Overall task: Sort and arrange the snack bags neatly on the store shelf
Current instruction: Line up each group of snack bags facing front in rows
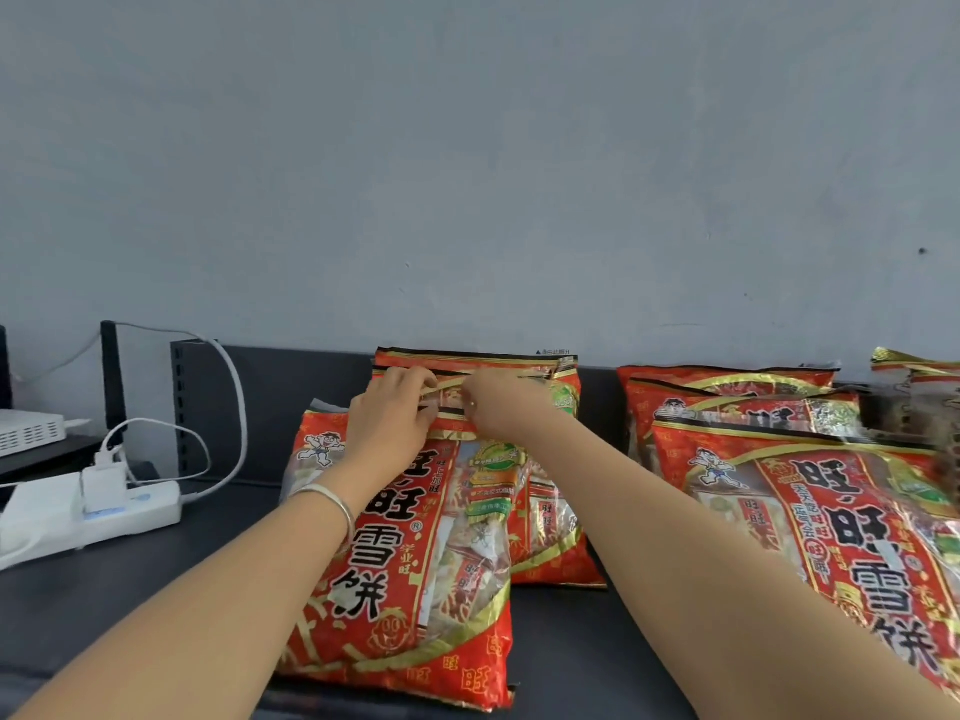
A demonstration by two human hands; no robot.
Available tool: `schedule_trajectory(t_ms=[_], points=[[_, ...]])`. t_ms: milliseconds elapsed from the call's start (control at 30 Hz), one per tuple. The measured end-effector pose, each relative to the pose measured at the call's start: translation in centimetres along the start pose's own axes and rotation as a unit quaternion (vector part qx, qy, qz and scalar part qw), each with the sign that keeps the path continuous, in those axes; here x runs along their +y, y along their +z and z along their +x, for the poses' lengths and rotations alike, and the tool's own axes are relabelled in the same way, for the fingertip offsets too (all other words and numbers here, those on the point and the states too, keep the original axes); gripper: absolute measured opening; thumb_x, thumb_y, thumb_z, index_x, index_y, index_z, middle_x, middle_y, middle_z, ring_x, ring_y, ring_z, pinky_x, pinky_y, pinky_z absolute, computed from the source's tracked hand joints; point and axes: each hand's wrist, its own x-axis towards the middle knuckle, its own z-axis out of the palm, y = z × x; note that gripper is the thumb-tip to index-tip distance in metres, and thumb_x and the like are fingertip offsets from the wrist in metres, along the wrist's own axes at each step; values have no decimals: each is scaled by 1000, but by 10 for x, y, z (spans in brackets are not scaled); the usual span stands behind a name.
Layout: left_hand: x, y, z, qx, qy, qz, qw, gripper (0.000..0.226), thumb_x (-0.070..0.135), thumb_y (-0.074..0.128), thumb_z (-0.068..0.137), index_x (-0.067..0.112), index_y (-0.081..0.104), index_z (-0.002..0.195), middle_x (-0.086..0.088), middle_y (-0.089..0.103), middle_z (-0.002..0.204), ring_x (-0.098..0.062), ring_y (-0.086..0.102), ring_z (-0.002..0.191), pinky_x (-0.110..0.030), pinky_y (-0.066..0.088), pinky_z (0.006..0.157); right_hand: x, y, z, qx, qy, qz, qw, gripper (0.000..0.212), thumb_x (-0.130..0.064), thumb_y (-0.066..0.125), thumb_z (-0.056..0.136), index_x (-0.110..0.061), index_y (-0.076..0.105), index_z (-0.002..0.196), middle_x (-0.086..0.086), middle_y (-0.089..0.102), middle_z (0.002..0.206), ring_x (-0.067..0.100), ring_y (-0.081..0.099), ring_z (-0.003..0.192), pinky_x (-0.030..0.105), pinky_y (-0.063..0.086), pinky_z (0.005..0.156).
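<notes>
Red and gold snack bags lie on a dark shelf [156, 589]. In the middle, a front snack bag [410, 579] overlaps a rear bag [545, 543], with another bag [483, 358] behind them against the wall. My left hand [389, 418] and my right hand [501, 407] meet at the top edge of the front bag and pinch its sealed rim. A silver bracelet sits on my left wrist. At the right lies a stack of the same bags [810, 491], their top edges fanned out.
A white power strip [88, 517] with a plugged charger and white cables lies on the shelf at the left. A white box [28, 428] sits on a black stand behind it. A grey wall [467, 174] backs the shelf. More bags [919, 376] are at the far right.
</notes>
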Motion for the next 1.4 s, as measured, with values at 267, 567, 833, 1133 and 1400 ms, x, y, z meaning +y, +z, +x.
schedule_trajectory(t_ms=[267,567,833,1133,1400], points=[[20,-2,-21,-65,1,26,998,59,48,47,91,34,26,144,3,27,150,-20,22,139,-44,19,111,31,-21,-14,53,5,4,999,20,-15,39,98,-23,57,100,2,64,100,24,61,88,33,42,71],[51,2,-34,-122,46,69,989,63,58,42,90,42,16,145,8,23,152,-17,18,140,-45,17,109,59,-15,-32,6,68,7,998,23,-12,41,92,-22,59,103,2,62,95,23,56,82,38,42,81],[21,-18,-11,-56,-48,34,997,40,38,38,98,34,38,138,7,41,143,-19,34,133,-48,24,108,45,-17,-23,86,48,87,991,25,-25,43,97,-22,64,111,0,68,106,21,64,89,41,57,78],[-6,-11,21,-61,-1,40,997,39,26,35,101,34,39,139,11,37,147,-16,28,136,-43,22,106,31,-20,2,116,71,-28,990,40,-10,45,96,-25,52,133,3,56,129,27,48,120,44,38,99],[-7,8,61,-64,49,32,996,32,32,37,100,35,53,128,11,55,131,-17,45,123,-43,24,103,33,-11,26,26,137,36,990,29,-38,52,95,-25,63,118,-2,68,114,21,61,106,48,40,101]])
